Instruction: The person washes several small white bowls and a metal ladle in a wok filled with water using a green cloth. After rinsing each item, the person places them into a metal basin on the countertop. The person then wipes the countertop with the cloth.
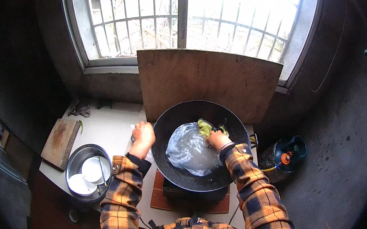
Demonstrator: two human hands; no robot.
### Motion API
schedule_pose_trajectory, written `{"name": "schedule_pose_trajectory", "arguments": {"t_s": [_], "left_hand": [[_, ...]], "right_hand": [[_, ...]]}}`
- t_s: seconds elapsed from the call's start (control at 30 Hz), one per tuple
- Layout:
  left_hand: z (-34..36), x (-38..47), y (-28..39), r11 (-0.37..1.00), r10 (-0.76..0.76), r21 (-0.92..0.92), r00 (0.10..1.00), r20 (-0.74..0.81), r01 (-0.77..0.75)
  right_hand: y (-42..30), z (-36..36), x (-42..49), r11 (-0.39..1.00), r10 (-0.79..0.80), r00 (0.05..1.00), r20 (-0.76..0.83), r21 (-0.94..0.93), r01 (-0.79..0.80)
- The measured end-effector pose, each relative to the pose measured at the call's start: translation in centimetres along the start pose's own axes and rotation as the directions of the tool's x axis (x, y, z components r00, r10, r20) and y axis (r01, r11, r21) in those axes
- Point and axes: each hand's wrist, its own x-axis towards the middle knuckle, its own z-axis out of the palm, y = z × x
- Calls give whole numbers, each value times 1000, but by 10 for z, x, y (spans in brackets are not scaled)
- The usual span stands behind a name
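Note:
A large dark wok (238,129) stands before me, with cloudy water (190,152) in its bottom. My left hand (143,135) is closed at the wok's left rim, around its side handle, which the fingers mostly cover. Inside the wok, my right hand (218,139) grips a yellow-green cloth (205,127) at the water's right edge. Part of the cloth is hidden by the fingers. The wok's other loop handle (255,140) sticks out on the right, untouched.
Behind the wok leans a wooden board (206,76) below a barred window (135,23). On the left of the white counter (114,121) are a basin (69,165) holding white bowls (92,169) and chopsticks, and a thick cutting board (61,142). A gas cylinder (298,150) with an orange regulator (286,158) stands right.

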Motion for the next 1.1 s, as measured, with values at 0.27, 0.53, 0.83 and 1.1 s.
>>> {"name": "schedule_pose_trajectory", "arguments": {"t_s": [0.27,0.53,0.83,1.1], "left_hand": [[8,-12,59,788,537,-531,769,347,-311],[-1,-23,83,239,760,-941,649,26,-241],[-4,-24,56,683,578,-640,796,180,-352],[31,-21,31,683,615,-529,787,45,-504]], "right_hand": [[-12,-36,-36,797,-286,928,240,596,92],[-24,-91,-72,-96,-393,855,-339,940,328],[-6,-64,-47,638,-64,948,-313,717,279],[-6,-34,-28,904,-86,931,-354,366,223]]}}
